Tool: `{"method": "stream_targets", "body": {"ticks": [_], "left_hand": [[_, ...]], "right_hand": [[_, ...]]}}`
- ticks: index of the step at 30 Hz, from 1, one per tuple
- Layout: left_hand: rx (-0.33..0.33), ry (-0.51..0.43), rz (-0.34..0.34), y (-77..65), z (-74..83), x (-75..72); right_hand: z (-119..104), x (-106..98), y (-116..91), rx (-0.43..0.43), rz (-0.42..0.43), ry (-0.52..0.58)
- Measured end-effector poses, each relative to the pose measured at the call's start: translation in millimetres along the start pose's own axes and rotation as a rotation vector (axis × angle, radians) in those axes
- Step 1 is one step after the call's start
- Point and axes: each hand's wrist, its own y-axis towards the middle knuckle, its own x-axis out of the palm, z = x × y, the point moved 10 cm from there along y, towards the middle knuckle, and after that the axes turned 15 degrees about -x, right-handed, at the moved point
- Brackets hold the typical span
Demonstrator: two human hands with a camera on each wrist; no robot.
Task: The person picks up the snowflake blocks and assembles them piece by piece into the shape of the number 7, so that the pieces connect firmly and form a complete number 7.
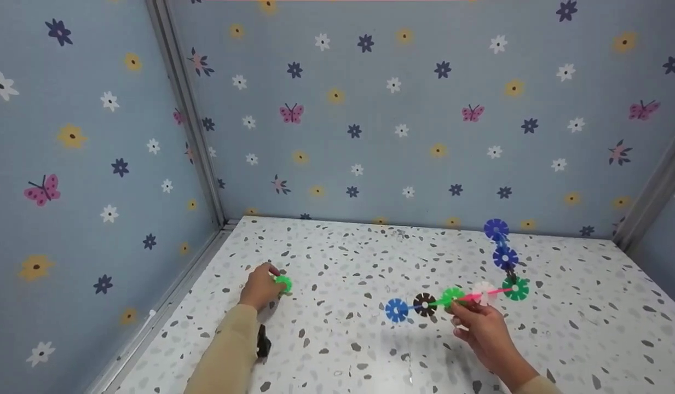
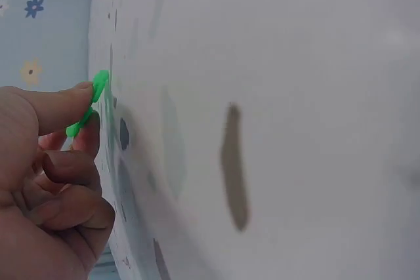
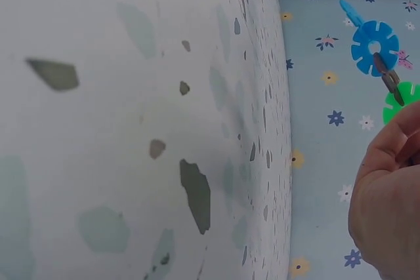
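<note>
On the left of the table, my left hand pinches a bright green notched plastic disc between thumb and fingers. The left wrist view shows this green disc edge-on, close to the tabletop. Toward the right, my right hand holds a chain of interlocking discs by its light green disc. Left of the grip are a brown disc and a blue disc. To the right come pink and pale discs, then a darker green disc, where the chain bends away toward dark blue discs.
The speckled white tabletop meets a flower-patterned back wall and a left side panel. Metal posts stand at the corners. A black object shows beside the left sleeve.
</note>
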Motion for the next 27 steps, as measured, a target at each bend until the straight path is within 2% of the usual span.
{"method": "stream_targets", "body": {"ticks": [4,10,13,19,22,27], "left_hand": [[0.033,-0.096,-0.079,-10.0,13.5,12.4],[0.104,-0.160,-0.177,-32.0,33.4,34.7],[0.180,-0.203,-0.237,-50.3,47.8,47.3],[0.366,-0.349,-0.414,-98.2,84.5,70.4],[0.426,-0.396,-0.445,-117.9,96.9,74.8],[0.496,-0.427,-0.436,-139.0,110.0,77.3]], "right_hand": [[-0.2,0.8,0.6,0.003,0.004,0.005],[-0.8,3.9,0.7,0.005,-0.008,0.031],[-1.7,4.5,-0.1,0.006,-0.005,0.054],[-3.6,3.3,-1.6,0.017,0.013,0.090],[-3.2,2.8,-1.7,0.025,0.021,0.091],[-3.7,4.1,-1.0,0.028,0.019,0.121]]}}
